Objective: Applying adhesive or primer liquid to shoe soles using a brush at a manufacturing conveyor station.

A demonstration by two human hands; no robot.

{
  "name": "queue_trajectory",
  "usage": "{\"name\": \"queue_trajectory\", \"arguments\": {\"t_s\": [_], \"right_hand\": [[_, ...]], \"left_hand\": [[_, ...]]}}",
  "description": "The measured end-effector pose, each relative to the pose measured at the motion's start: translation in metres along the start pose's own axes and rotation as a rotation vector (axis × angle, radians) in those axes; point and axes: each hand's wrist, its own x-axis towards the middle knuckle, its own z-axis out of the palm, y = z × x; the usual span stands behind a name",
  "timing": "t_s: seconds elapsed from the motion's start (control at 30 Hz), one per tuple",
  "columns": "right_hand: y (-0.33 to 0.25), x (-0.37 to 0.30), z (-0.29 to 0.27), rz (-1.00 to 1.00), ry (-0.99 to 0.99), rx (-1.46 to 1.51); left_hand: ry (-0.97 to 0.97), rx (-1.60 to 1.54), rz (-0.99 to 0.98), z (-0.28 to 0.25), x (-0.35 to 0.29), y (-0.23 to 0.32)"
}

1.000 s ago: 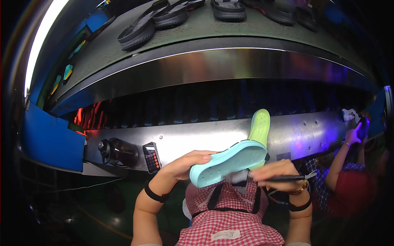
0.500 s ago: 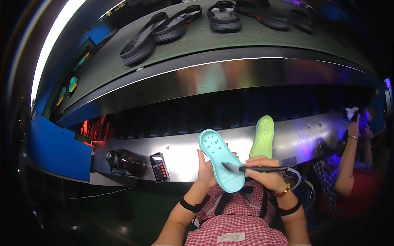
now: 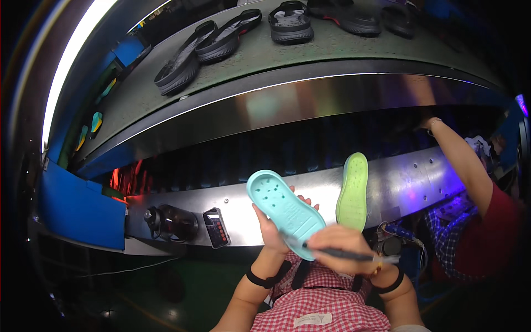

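My left hand [image 3: 271,233] grips a pale turquoise shoe sole [image 3: 290,213] from beneath and along its left side. The sole is tilted, with its hollowed face up and dark spots at its far end. My right hand [image 3: 343,240] is closed around a slim black-handled brush [image 3: 347,254]. The brush tip is at the near end of the sole; blur hides whether it touches. Just right of the turquoise sole, a light green sole [image 3: 353,193] lies on the metal ledge [image 3: 238,213].
A dark bottle [image 3: 174,222] and a phone [image 3: 216,228] sit at the ledge's left. Several black soles [image 3: 185,61] stand on the raised belt [image 3: 243,69] beyond. At right, a co-worker's arm [image 3: 462,152] reaches under the belt's metal edge.
The brush has moved from the middle of the turquoise sole to its near end. My left hand has shifted the sole slightly left and turned it. The co-worker's arm has reached forward.
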Motion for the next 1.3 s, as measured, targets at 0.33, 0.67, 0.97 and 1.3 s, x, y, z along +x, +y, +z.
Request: {"name": "queue_trajectory", "arguments": {"t_s": [0.33,0.67,0.97,1.3], "right_hand": [[0.014,-0.027,-0.020,0.095,-0.178,0.388],[0.007,-0.026,0.016,0.404,0.186,0.671],[-0.004,-0.008,-0.004,0.204,-0.089,0.450],[-0.006,0.004,-0.022,0.121,-0.168,0.274]], "left_hand": [[-0.147,0.265,0.149,0.026,0.001,0.024],[0.039,0.177,0.073,0.045,-0.019,-0.001],[-0.066,0.141,0.052,0.030,-0.012,0.008],[-0.110,0.345,-0.012,0.028,-0.005,0.029]]}}
